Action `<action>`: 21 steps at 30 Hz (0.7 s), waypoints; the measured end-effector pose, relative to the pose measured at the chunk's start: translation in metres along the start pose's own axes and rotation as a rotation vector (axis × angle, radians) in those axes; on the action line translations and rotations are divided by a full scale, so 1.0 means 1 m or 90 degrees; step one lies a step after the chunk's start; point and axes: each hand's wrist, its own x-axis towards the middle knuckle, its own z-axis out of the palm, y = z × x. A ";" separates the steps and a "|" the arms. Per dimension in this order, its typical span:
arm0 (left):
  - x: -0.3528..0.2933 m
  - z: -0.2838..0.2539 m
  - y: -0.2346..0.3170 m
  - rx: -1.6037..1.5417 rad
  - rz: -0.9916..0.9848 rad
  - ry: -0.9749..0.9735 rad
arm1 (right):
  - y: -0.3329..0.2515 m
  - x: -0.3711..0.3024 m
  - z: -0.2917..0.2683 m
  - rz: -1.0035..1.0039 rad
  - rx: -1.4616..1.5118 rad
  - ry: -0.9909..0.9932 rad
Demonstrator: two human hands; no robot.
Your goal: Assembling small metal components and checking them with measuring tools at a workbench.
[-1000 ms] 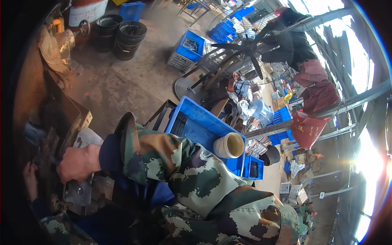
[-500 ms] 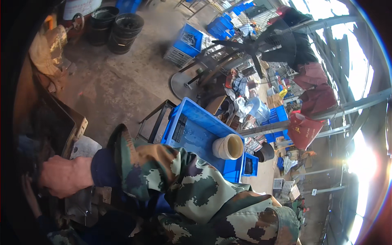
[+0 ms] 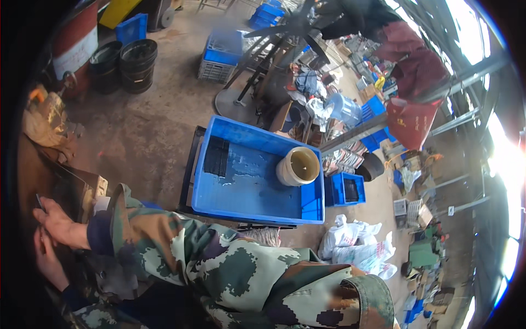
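Observation:
At the far left, my right hand [image 3: 61, 223] is closed, and a short thin grey rod-like piece [image 3: 40, 200] sticks up from its fingers. Just below it is my left hand [image 3: 51, 264], its fingers drawn together and raised against the right hand. Whatever the left fingers hold is hidden. Both hands are close to a dark brown surface [image 3: 57, 183] with a wooden edge, partly lost in the dark rim of the picture. The camouflage right sleeve [image 3: 230, 268] crosses the lower middle.
Right of the hands, a blue tub [image 3: 246, 192] on a dark stand holds a cream bucket [image 3: 298, 166] and a dark block [image 3: 217, 157]. Black buckets [image 3: 138, 66] stand farther back beside a red and white drum [image 3: 76, 52]. White bags [image 3: 356, 247] lie on the floor at right.
My right hand has drawn leftward and turned, and the grey piece now shows in its fingers. The view has shifted, so the whole blue tub and the white bags show.

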 end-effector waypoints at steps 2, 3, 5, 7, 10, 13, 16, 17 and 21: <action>-0.008 0.009 0.029 0.037 0.066 0.019 | -0.008 -0.009 -0.006 -0.003 0.034 0.019; -0.015 0.016 0.054 0.044 0.087 0.009 | -0.010 -0.011 -0.011 0.002 0.058 0.043; -0.025 0.031 0.068 0.060 0.179 0.008 | -0.014 -0.020 -0.024 -0.053 0.091 0.064; -0.030 0.035 0.078 0.091 0.233 0.019 | -0.022 -0.029 -0.034 -0.066 0.069 0.016; -0.047 0.023 0.093 0.101 0.225 -0.011 | -0.026 -0.044 -0.030 -0.041 0.061 0.026; -0.050 0.029 0.101 -0.024 0.168 -0.034 | -0.036 -0.058 -0.053 -0.020 0.035 0.077; -0.039 0.005 0.086 -0.075 -0.015 -0.069 | -0.044 -0.067 -0.060 -0.034 0.043 0.085; -0.036 0.004 0.074 -0.132 -0.129 -0.097 | -0.047 -0.069 -0.066 -0.010 0.090 0.114; -0.038 -0.030 0.008 -0.179 -0.150 -0.009 | -0.066 -0.086 -0.051 0.068 0.186 0.194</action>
